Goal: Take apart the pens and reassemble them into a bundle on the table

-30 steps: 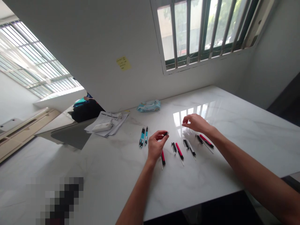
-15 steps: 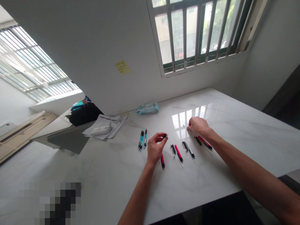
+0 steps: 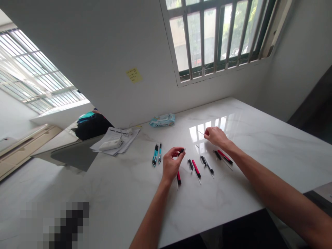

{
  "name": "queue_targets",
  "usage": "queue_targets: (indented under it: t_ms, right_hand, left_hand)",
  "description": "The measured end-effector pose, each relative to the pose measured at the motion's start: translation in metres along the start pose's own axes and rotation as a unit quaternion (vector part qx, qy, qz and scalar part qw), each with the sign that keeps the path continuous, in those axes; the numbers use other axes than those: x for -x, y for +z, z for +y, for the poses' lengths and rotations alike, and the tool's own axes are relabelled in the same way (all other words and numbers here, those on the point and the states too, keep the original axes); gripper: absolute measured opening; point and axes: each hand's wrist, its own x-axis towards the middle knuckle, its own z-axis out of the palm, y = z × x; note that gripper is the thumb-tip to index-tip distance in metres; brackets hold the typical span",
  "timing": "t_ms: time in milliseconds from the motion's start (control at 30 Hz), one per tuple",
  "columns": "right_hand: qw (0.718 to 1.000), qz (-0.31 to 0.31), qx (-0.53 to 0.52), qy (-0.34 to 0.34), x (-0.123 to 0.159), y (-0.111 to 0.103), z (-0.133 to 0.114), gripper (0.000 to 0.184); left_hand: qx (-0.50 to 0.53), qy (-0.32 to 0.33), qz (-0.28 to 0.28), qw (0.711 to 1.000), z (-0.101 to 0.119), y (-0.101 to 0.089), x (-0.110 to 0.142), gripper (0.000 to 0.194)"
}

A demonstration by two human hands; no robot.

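My left hand (image 3: 171, 164) is closed around a short black pen part (image 3: 181, 151) with a pale tip. Pinched in the fingers of my right hand (image 3: 215, 135) is a thin pen refill (image 3: 200, 132), held above the table and pointing left. Below it lies a tiny, pale part (image 3: 197, 146), too small to make out. Nearer me are taken-apart pens: a red barrel (image 3: 196, 168) with a black pen part (image 3: 190, 164) and a white refill (image 3: 197, 178) beside it, a grey-and-black barrel (image 3: 209, 166), and another red barrel (image 3: 225, 156). My left wrist partly covers one more red barrel (image 3: 178, 177).
Several blue-and-black pens (image 3: 155, 155) lie left of my left hand. A wet wipes pack (image 3: 163, 120) rests by the wall. Papers (image 3: 129, 143) with a white device (image 3: 111, 144) on them are at the left. The white table (image 3: 233, 200) ends at its front edge.
My right hand has dipped to the table, closed its fingers and come up with the thin refill. My left hand keeps its hold on the black pen part. The view has shifted slightly.
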Motion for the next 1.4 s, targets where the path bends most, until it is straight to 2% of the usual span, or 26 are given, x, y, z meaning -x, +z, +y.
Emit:
queue_targets:
  t_ms: [67, 133, 200, 267, 300, 367, 533, 733, 900, 967, 1033, 1100, 1167, 1233, 1400]
  right_hand:
    - [0.981, -0.009, -0.187, -0.058, -0.002, 0.001, -0.001, 0.022]
    - [0.92, -0.053, -0.375, -0.101, -0.002, 0.004, -0.007, 0.031]
    - [0.849, -0.094, -0.509, -0.11, 0.001, 0.009, -0.017, 0.039]
    - [0.792, -0.114, -0.59, -0.103, 0.007, 0.013, -0.028, 0.039]
    - [0.774, -0.121, -0.613, -0.103, 0.01, 0.014, -0.034, 0.037]
    - [0.758, -0.13, -0.628, -0.117, 0.017, 0.014, -0.043, 0.033]
    - [0.781, -0.125, -0.59, -0.159, 0.027, 0.009, -0.054, 0.029]
    - [0.79, -0.1, -0.579, -0.173, 0.027, 0.006, -0.053, 0.026]
    - [0.804, -0.155, -0.536, -0.203, 0.028, 0.01, -0.052, 0.028]
    - [0.839, -0.15, -0.475, -0.219, 0.028, 0.015, -0.05, 0.028]
    - [0.889, -0.108, -0.378, -0.233, 0.029, 0.022, -0.047, 0.023]
    - [0.925, -0.072, -0.269, -0.257, 0.03, 0.031, -0.045, 0.019]
    - [0.937, -0.065, -0.183, -0.29, 0.031, 0.041, -0.046, 0.019]
    - [0.936, -0.074, -0.127, -0.32, 0.032, 0.049, -0.049, 0.017]
    - [0.936, -0.092, -0.075, -0.331, 0.03, 0.052, -0.052, 0.021]
  left_hand:
    - [-0.001, 0.0, -0.002, 1.0, 0.0, 0.0, 0.0, 0.02]
    - [-0.005, -0.001, -0.003, 1.0, -0.001, 0.0, 0.0, 0.021]
    - [-0.01, -0.004, -0.005, 1.0, -0.001, 0.0, 0.0, 0.021]
    - [-0.012, -0.008, -0.008, 1.0, -0.001, 0.001, 0.0, 0.022]
    - [-0.01, -0.011, -0.011, 1.0, -0.001, 0.001, 0.0, 0.024]
    - [-0.004, -0.022, -0.019, 1.0, -0.001, 0.002, 0.001, 0.027]
    - [0.002, -0.03, -0.036, 0.999, 0.001, 0.003, 0.002, 0.03]
    - [0.024, -0.047, -0.024, 0.998, 0.002, 0.003, 0.002, 0.03]
    - [0.082, -0.067, -0.031, 0.994, 0.0, 0.003, 0.0, 0.031]
    - [0.119, -0.076, -0.018, 0.99, -0.001, 0.002, -0.001, 0.032]
    - [0.154, -0.077, 0.01, 0.985, -0.002, 0.0, -0.003, 0.032]
    - [0.185, -0.074, 0.04, 0.979, -0.002, -0.002, -0.005, 0.034]
    - [0.208, -0.072, 0.064, 0.973, -0.003, -0.004, -0.007, 0.037]
    - [0.224, -0.07, 0.083, 0.969, -0.004, -0.005, -0.008, 0.039]
    - [0.254, -0.08, 0.091, 0.96, -0.005, -0.005, -0.008, 0.037]
